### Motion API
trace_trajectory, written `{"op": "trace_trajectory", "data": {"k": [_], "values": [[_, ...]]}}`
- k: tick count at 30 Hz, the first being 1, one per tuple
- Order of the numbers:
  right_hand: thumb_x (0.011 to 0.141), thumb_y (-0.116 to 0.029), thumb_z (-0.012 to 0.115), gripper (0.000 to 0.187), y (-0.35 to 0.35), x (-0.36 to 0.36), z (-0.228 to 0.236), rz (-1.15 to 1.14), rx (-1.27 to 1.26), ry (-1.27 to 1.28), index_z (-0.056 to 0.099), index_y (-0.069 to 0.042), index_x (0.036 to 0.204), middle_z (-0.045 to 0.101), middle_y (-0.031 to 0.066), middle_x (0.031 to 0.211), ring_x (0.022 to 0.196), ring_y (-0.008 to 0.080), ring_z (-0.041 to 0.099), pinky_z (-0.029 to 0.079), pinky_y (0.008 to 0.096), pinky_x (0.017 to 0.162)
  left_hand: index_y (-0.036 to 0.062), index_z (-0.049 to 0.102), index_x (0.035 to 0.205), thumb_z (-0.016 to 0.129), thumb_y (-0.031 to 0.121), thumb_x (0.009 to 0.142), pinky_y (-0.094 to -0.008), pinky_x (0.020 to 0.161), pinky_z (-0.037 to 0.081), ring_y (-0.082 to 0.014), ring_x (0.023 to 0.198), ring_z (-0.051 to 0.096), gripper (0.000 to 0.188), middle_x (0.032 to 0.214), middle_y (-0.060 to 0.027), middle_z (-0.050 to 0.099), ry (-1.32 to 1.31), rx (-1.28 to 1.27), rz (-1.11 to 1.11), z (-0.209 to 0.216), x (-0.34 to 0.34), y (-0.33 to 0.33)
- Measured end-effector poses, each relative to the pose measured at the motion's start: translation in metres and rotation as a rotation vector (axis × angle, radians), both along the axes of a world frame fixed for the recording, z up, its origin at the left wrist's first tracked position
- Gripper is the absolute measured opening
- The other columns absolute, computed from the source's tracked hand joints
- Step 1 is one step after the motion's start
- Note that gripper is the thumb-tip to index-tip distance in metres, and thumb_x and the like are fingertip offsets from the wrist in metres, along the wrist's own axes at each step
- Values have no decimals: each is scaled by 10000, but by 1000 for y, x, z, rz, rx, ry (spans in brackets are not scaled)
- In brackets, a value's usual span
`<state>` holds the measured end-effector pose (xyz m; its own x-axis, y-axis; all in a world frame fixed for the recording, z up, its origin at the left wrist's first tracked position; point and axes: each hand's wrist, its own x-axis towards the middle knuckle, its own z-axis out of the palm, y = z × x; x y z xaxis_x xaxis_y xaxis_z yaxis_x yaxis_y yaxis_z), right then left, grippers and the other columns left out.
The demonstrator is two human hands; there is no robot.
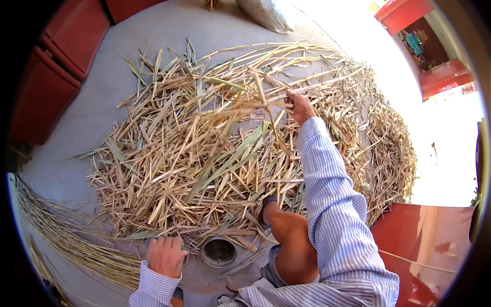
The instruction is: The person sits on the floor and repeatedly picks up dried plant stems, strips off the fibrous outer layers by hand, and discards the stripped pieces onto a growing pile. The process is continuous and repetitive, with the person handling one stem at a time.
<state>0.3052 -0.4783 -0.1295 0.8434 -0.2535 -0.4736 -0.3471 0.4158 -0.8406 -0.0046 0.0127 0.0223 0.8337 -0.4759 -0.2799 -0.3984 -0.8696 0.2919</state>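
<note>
My right hand (300, 106) is stretched out over a wide heap of dry, cut stalks and leaves (169, 153). Its fingers are closed round the end of some dry stalks (260, 89), which are partly blurred and reach left above the heap. Down at the heap's near left edge, my left hand (167, 256) is closed in a fist, knuckles up; what it grips, if anything, is hidden. Just right of that fist stands a small round metal bowl (219, 251) with something dark inside. A long greyish strip (243, 264) lies beside the bowl; I cannot tell what it is.
Long thin stalks (76, 233) lie in a bundle at the lower left. Red furniture (56, 77) stands at the far left, and a pale sack (266, 14) at the back. A red and beige surface (419, 245) is at the right. My bare leg (294, 245) is bent beside the heap.
</note>
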Motion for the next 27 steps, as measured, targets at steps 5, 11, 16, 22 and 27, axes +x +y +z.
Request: {"op": "trace_trajectory", "data": {"k": [5,11,16,22,27], "values": [[898,-158,677,143,42,-21,109,13,-27,-50,622,-26,909,638,42,773,676,109,623,497,190,527,14,604,1018,611,330,852,-428,764,419,-321,813,582,357,853,-139,624,-355,-152,66,6,-7,0],[899,-191,681,234,55,-79,179,-82,-159,-211,604,13,982,663,78,857,732,130,646,527,200,572,21,604,1092,751,200,757,-398,791,424,-275,867,610,407,907,-124,654,-754,-303,156,22,20,-32],[897,-232,691,249,111,-118,220,12,-192,-272,599,-12,970,656,50,861,733,104,646,518,181,559,29,597,1170,752,206,763,-402,859,415,-245,988,603,469,1043,-95,662,-1035,-251,110,63,31,-45],[891,-250,698,266,191,-195,220,157,-139,-257,617,-9,970,659,52,838,720,119,644,519,208,593,29,642,1097,735,251,778,-379,833,407,-197,970,605,399,1010,-56,678,-1099,-280,107,66,54,-57],[915,-199,661,206,215,-211,203,217,39,-244,616,-18,1003,671,70,870,761,130,651,539,222,635,55,648,858,716,261,811,-410,649,433,-269,699,603,222,733,-75,650,-677,-518,218,48,59,-40]]}}
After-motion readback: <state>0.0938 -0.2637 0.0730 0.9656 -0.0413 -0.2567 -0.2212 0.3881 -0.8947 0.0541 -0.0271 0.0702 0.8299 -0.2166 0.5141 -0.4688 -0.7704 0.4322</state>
